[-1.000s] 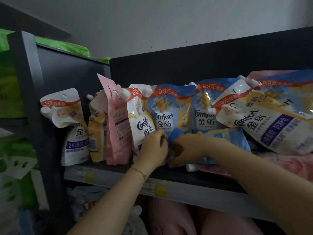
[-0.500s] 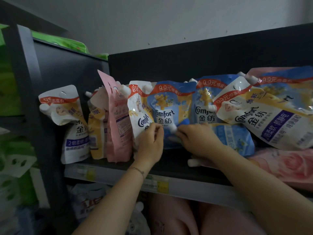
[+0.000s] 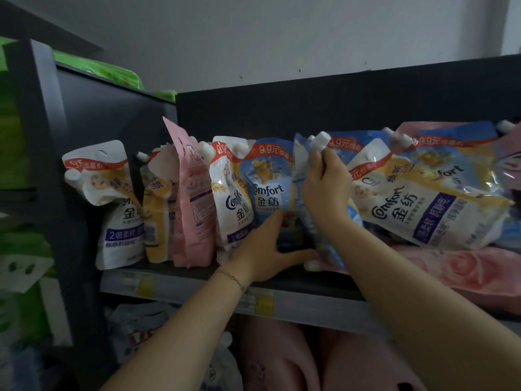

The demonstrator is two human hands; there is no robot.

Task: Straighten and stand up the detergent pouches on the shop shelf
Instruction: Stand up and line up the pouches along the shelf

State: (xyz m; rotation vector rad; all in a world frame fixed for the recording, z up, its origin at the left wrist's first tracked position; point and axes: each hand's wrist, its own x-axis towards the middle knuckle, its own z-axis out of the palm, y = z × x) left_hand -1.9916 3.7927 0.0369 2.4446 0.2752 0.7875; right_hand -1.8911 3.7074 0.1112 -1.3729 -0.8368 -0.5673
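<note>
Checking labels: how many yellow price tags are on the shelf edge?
2 tags: one below the leftmost pouches, one beneath the left hand; the right arm may hide more.

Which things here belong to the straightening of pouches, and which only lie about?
Job: right hand gripping blue pouch; left hand against neighbouring blue pouch; leaning white pouch; flat pink pouch.
Idle: green packs; yellow price tag; pink items under shelf.
</note>
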